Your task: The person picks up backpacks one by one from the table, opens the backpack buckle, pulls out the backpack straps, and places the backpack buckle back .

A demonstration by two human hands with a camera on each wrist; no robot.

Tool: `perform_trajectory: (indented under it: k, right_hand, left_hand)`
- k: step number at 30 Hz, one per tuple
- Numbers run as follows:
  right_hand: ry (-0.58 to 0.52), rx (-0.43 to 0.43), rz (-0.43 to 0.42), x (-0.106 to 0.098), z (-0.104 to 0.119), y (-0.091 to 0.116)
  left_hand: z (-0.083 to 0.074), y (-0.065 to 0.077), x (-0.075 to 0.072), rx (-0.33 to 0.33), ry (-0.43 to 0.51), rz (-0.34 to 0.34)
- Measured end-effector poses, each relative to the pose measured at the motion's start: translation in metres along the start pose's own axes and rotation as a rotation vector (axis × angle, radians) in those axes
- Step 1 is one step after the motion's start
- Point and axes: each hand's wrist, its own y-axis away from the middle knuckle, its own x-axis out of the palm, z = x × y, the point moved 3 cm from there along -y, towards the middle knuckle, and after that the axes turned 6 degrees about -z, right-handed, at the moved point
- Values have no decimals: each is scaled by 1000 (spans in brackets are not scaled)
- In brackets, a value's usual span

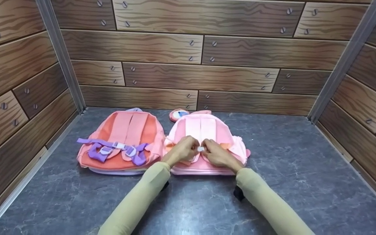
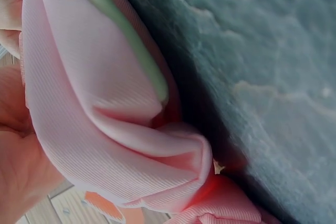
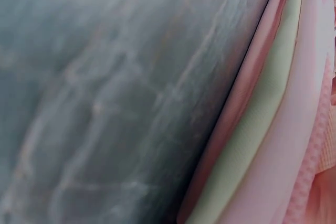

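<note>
I have both hands at the white buckle, low in the middle of the pink backpack, which lies with its shoulder straps upward on the tabletop, right beside the coral backpack. The fingers of my left hand are curled and pinch the buckle from the left; those of my right hand pinch it from the right, with only its pale middle showing between them. I take the step in hand to be working this clasp, though I cannot tell whether its halves are locked together or only being lined up. On the coral backpack, the purple strap runs across the front with a white clasp on it. As I judge it, the next move calls for holding both sides level and square, then an even push or squeeze, without twisting the webbing.
</note>
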Motion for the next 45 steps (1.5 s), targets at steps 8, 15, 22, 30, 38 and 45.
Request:
perform_trajectory:
  k: [8,15,22,30,38,45]
  right_hand:
    - [20,5,8,-3,2,-1]
    - [19,-1,16,2,0,-1]
    - [45,-8,-1,4,2,0]
    - [80,9,-23,4,5,-1]
    - [-19,21,-31,-2,0,4]
    - [-144,79,-71,-11,-8,7]
  left_hand:
    - [1,-1,-1,-55,22,-12]
    - [5,0,0,-64,45,1]
    - [6,0,1,-35,25,8]
    - [6,0,-1,-36,5,-3]
    - [6,2,-5,-100,35,19]
    - [6,1,-9,-111,39,11]
